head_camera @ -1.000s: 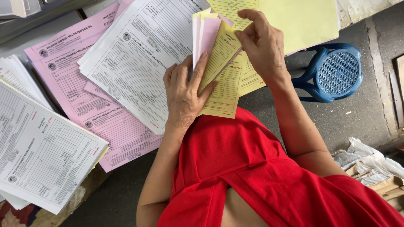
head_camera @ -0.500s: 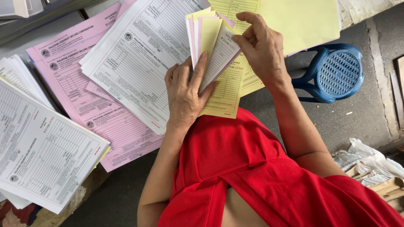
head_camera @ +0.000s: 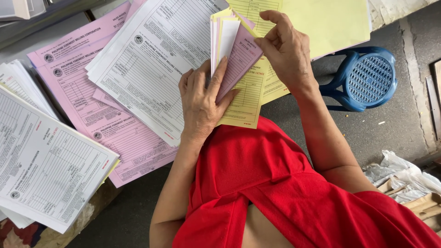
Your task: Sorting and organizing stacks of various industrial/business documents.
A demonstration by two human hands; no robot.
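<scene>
Left hand (head_camera: 202, 98) clamped on a booklet of forms (head_camera: 239, 69), held above the red lap. Right hand (head_camera: 285, 50) pinching back a pink sheet (head_camera: 243, 55) (thumb and fingers together). Blue stool (head_camera: 367, 78) right of booklet.

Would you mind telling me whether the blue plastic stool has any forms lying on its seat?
No, the blue plastic stool shows a bare latticed seat, and the yellow sheets lie beside it, not on it.

No packages, signs or screens in view. Only small round printed emblems (head_camera: 138, 39), dark on white and pink, sit at the top corners of the ruled paper forms spread over the surface; red number marks run along the forms' edges.
</scene>
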